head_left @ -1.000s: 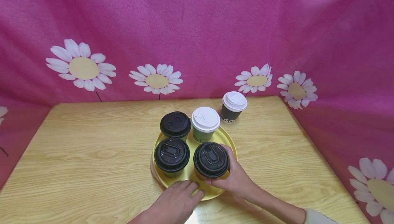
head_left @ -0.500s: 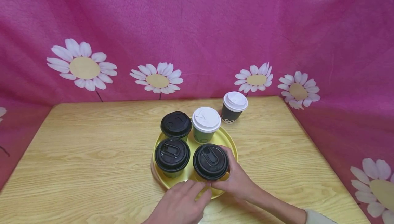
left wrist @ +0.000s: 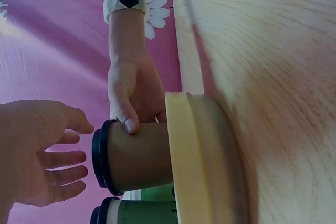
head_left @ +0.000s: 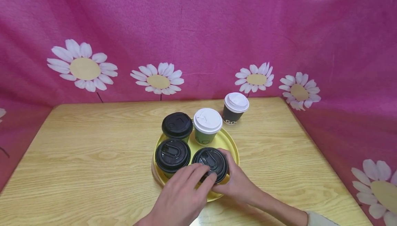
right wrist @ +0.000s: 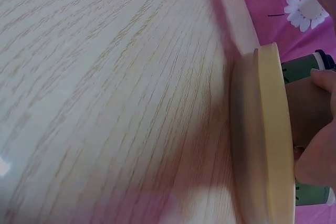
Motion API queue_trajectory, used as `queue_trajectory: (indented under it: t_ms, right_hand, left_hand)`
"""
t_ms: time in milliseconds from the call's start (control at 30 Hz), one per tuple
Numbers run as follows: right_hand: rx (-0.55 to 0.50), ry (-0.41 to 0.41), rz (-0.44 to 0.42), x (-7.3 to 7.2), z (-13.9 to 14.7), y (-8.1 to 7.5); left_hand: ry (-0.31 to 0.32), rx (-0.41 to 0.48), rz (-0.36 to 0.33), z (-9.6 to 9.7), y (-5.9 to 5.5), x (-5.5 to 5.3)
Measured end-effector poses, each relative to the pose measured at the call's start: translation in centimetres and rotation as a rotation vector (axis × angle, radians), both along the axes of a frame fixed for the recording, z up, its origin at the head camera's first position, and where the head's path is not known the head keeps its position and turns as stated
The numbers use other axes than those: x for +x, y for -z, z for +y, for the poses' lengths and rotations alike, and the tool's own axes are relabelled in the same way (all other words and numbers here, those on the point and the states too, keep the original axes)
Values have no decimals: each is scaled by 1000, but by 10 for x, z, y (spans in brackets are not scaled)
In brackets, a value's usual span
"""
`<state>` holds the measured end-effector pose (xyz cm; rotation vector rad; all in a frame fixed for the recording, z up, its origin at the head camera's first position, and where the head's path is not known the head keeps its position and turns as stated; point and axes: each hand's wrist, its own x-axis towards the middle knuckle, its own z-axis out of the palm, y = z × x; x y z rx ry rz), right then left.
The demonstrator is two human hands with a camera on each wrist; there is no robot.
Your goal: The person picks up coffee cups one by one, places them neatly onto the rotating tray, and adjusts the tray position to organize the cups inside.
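My right hand point(head_left: 237, 184) grips a brown paper coffee cup point(left wrist: 139, 156) with a black lid point(head_left: 217, 158), its thumb along the side just under the lid. That cup stands upright at the front right of a round yellow tray point(head_left: 231, 137). Over the lid hangs my left hand point(head_left: 181, 195), fingers spread and slightly bent; in the left wrist view a small gap separates the fingertips from the lid. On the same tray stand two cups with black lids, one front left point(head_left: 172, 155) and one back left point(head_left: 176, 125), and a green cup with a white lid point(head_left: 207, 124).
Behind the tray to the right, a dark cup with a white lid point(head_left: 235, 108) stands on the wooden table point(head_left: 93, 150). A pink cloth with daisies point(head_left: 198, 29) hangs around the back and sides of the table.
My left hand has moved from the tray's front edge up and forward over the lid of the brown cup. The right hand has drawn that cup slightly toward the front left.
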<state>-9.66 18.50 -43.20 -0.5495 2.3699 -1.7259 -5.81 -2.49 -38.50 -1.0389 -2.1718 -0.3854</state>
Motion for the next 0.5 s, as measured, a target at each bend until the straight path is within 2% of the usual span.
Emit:
queue_trajectory:
  t_ms: [267, 500]
  right_hand:
    - [39, -34, 30, -1, 0, 2]
    - [93, -66, 101, -1, -1, 4]
  left_hand:
    - [20, -51, -64, 2, 3, -4]
    - [48, -92, -122, 3, 8, -6]
